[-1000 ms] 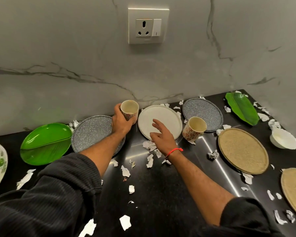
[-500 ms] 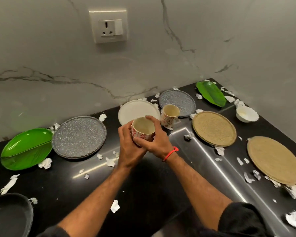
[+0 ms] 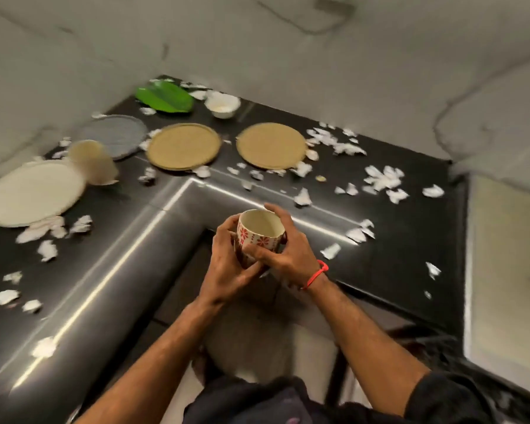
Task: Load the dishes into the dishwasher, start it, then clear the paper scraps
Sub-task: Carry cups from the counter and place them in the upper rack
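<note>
head view: both hands hold one cup [image 3: 259, 232] above the inner corner of the black l-shaped counter [image 3: 129, 264], near the person's body. the cup is cream with red flower prints, upright, mouth facing up, its long axis close to vertical and leaning slightly away from the camera. the left hand [image 3: 227, 267] wraps its fingers round the cup's left side and base; the right hand [image 3: 283, 255], with a red thread at the wrist, curls fingers over the right side and far rim. a second cup [image 3: 92, 162] stands on the counter, blurred, touching or just beside the white plate [image 3: 32, 194]. behind it lies a grey plate [image 3: 115, 139], then two round tan plates [image 3: 182, 146] [image 3: 271, 145] side by side. a green leaf-shaped dish [image 3: 166, 99] and a small white bowl [image 3: 222, 105] sit near the corner wall. torn paper scraps [image 3: 383, 180] are scattered over the counter among the dishes. much of the picture is motion-blurred.
</note>
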Tool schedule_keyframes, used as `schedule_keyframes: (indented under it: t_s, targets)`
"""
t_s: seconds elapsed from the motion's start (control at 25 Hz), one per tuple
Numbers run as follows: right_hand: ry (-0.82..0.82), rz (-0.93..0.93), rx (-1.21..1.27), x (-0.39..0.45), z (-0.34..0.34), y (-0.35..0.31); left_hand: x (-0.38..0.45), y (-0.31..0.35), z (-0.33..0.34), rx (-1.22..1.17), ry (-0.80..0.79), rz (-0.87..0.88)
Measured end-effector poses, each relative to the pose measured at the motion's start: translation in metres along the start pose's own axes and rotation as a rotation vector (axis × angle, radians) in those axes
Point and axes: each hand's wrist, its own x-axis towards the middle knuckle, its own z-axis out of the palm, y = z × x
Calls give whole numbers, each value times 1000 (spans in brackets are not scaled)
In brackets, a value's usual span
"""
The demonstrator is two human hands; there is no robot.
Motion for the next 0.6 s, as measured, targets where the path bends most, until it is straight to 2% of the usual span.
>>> schedule_keyframes:
  t_s: [0.16,0.28,0.6]
  targets:
    - [218,150,-25,-112,-103,41,-34,37,108,-35,-365,-13]
    - [368,290,-34,-201,-150,71,-61,60,182,13,-635,-29]
    - [765,632,-25,-385,-187,126,-134,73,336,88,-1259,-25]
